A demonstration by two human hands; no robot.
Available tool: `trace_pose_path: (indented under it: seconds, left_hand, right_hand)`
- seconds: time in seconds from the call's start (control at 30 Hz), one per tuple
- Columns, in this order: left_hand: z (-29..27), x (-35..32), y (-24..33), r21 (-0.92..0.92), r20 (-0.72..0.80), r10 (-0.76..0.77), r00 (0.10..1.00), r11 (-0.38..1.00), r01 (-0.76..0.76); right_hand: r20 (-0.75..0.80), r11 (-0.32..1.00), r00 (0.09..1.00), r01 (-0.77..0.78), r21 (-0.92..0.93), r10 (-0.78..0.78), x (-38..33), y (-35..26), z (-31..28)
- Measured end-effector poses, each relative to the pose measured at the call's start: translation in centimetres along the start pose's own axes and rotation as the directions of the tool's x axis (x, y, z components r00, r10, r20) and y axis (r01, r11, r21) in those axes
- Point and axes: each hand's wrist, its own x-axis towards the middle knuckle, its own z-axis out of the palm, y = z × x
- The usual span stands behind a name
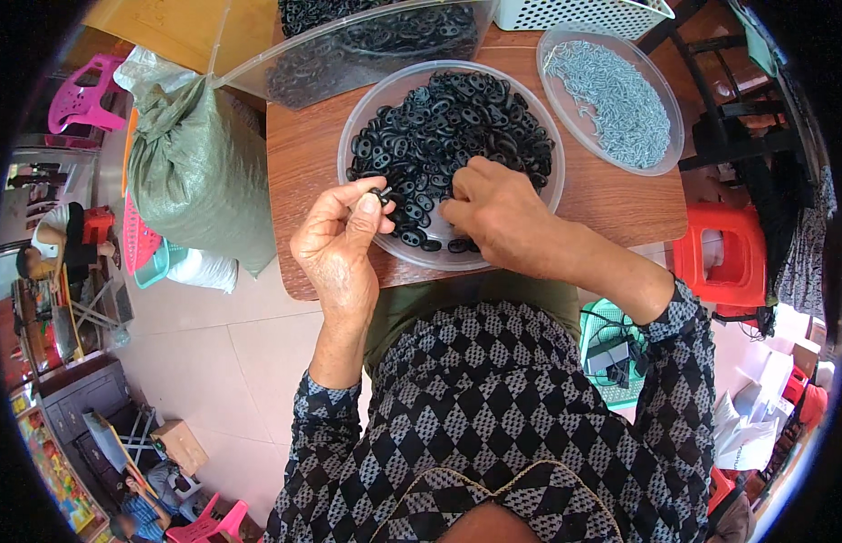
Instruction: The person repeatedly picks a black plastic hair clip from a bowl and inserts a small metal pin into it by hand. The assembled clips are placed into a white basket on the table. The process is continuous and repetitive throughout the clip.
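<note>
Before me a round clear plastic tub (559, 181) holds a heap of small black oval pieces with two holes (421, 204). At the tub's left rim my left hand (335, 240) pinches one small black piece (382, 194) between thumb and forefinger; a small pale bit shows at it. My right hand (507, 217) reaches into the tub from the right, its fingers curled down among the pieces. Whatever its fingertips hold is hidden behind the hand. To the tub's right a shallow clear dish (667, 166) carries many small silvery screws (616, 104).
Under the tubs is a brown wooden table (299, 190). Behind stands a clear bin (376, 54) of more black pieces, with a white perforated basket (588, 16) beside it. A large green sack (199, 181) stands left. A red stool (724, 253) is at the right.
</note>
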Motion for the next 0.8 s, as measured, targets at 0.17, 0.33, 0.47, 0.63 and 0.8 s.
trace_pose_path:
  seconds: [0.17, 0.33, 0.47, 0.63, 0.8]
  left_hand:
    - [0.0, -0.2, 0.0, 0.011, 0.006, -0.005, 1.0, 1.0, 0.005]
    - [0.5, -0.5, 0.0, -0.018, 0.01, -0.041, 0.999, 0.999, 0.042]
    - [1.1, -0.5, -0.1, -0.023, 0.023, -0.049, 0.999, 0.999, 0.049]
    - [1.8, -0.6, 0.0, -0.074, 0.034, -0.087, 0.996, 0.993, 0.089]
    - [3.3, -0.9, 0.1, -0.198, 0.098, -0.153, 0.983, 0.965, 0.17]
  right_hand:
    - [0.071, 0.982, 0.992, 0.114, -0.149, -0.104, 0.6, -0.3, 0.2]
    - [0.026, 0.981, 0.994, 0.113, -0.156, -0.111, 0.4, -0.2, 0.3]
    - [-0.097, 0.997, 0.993, 0.057, -0.053, -0.062, 0.5, 0.1, 0.2]
    - [-0.031, 0.531, 0.834, -0.322, 0.783, 0.551, 1.4, -0.7, -2.0]
    - [0.011, 0.176, 0.764, -0.162, 0.971, 0.645, 1.6, -0.7, -1.4]
